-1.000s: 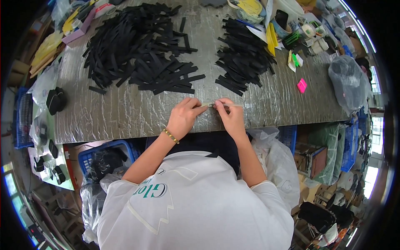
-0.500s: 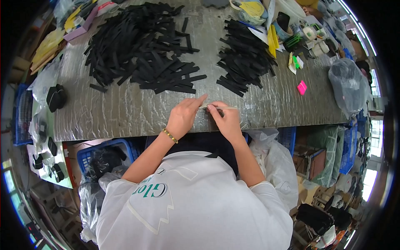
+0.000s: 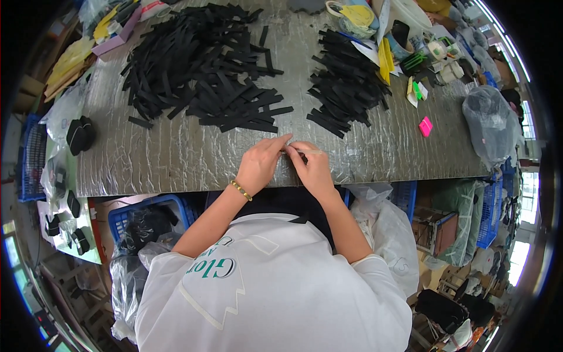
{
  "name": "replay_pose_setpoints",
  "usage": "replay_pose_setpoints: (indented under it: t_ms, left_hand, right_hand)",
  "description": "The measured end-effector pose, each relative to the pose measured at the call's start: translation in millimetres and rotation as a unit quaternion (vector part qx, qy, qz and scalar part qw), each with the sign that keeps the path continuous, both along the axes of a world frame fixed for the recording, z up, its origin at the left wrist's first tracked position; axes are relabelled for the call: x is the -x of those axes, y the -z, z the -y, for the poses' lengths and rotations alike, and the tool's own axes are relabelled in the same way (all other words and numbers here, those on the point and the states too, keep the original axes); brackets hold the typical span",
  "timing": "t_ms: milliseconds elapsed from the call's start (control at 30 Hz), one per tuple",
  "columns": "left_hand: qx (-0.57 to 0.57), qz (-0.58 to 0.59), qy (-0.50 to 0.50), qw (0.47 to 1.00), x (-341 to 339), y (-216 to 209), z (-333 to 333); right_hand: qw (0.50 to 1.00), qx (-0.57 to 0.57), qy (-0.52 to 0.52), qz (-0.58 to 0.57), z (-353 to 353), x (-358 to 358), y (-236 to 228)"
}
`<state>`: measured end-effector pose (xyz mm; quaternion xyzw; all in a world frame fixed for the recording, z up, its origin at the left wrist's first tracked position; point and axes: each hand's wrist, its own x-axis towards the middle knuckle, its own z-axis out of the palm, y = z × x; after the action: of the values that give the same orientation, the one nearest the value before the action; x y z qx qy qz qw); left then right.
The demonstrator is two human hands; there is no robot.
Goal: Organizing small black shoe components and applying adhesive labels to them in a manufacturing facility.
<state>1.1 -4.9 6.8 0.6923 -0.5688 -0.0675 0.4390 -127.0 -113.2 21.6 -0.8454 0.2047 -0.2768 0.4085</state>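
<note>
My hands meet over the table (image 3: 211,167), close to its front edge. My right hand (image 3: 311,170) is closed, with thumb and index finger pinched around a thin pale stick-like piece (image 3: 309,152), mostly hidden by the fingers. Touching it at the fingertips, my left hand (image 3: 260,164) has its fingers pressed together; what lies between them is too small and covered to make out. Beyond the hands lie a large heap of short black strips (image 3: 187,70) on the left and a smaller heap of black strips (image 3: 346,82) on the right.
A pink piece (image 3: 425,125) and a clear plastic bag (image 3: 491,123) lie to the right. Cups and tools crowd the far right corner around a yellow strip (image 3: 385,61). A purple box (image 3: 120,38) stands far left. Below the table edge is a blue basket (image 3: 120,220).
My right hand has moved slightly left, its fingertips now against the left hand's. Less of the pale piece sticks out past the right fingers. My left hand has barely moved.
</note>
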Motion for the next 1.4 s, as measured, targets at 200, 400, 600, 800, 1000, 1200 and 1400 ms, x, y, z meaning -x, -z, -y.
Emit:
replay_pose_setpoints:
  t_ms: [200, 400, 600, 800, 1000, 1200, 1400]
  left_hand:
    - [-0.020, -0.037, 0.005, 0.999, -0.1, -0.8, -1.0]
    - [-0.021, -0.035, 0.007, 0.999, -2.2, -0.2, -2.8]
    - [0.026, -0.035, 0.016, 0.999, -17.4, -7.2, -14.1]
    - [0.057, -0.028, -0.100, 0.993, -44.0, -19.6, -27.5]
    - [0.062, -0.071, -0.165, 0.982, -62.6, -28.1, -46.5]
    - [0.052, -0.069, -0.178, 0.980, -56.9, -29.9, -45.5]
    - [0.044, -0.018, -0.112, 0.993, -47.6, -22.0, -39.2]
  right_hand:
    - [0.999, 0.017, -0.025, -0.022, 7.3, 8.9, -2.9]
    - [0.986, 0.073, -0.053, -0.141, 23.0, 18.5, -6.0]
    - [0.992, 0.079, -0.077, -0.062, 28.2, 11.3, -10.4]
    - [0.982, 0.154, -0.068, -0.086, 17.3, 23.3, -7.3]
    - [0.960, 0.236, 0.063, -0.134, 46.3, 34.1, -5.1]
    - [0.970, 0.225, -0.025, -0.089, 21.4, -9.3, -4.2]
    - [0.962, 0.245, -0.065, -0.099, 14.3, 1.5, 2.5]
